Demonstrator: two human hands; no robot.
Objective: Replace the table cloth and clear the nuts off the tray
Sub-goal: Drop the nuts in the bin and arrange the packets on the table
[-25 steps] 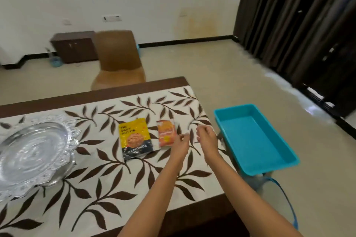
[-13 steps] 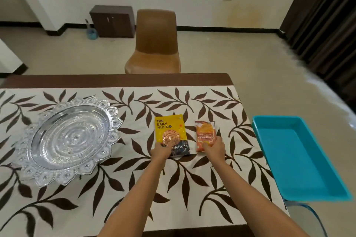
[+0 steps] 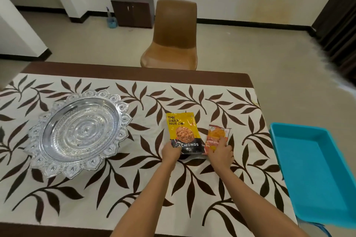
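Note:
A white table cloth (image 3: 134, 188) with a brown leaf print covers the table. On it a yellow and black almond packet (image 3: 183, 130) is tilted up at its near end, gripped at the lower left corner by my left hand (image 3: 170, 153). Right beside it, a smaller orange snack packet (image 3: 215, 137) is gripped at its near end by my right hand (image 3: 220, 155). An ornate silver tray (image 3: 81, 132) with a scalloped rim sits at the left of the cloth, with nothing in it.
An open turquoise plastic bin (image 3: 316, 171) stands just off the table's right edge. A brown chair (image 3: 173, 38) faces the table's far side. A dark low cabinet (image 3: 133, 10) stands against the back wall. Dark curtains (image 3: 339, 15) hang at the right.
My view has swung left, bringing the silver tray fully into sight. Both hands came down onto the packets and closed on their near ends; the almond packet's near end is now lifted.

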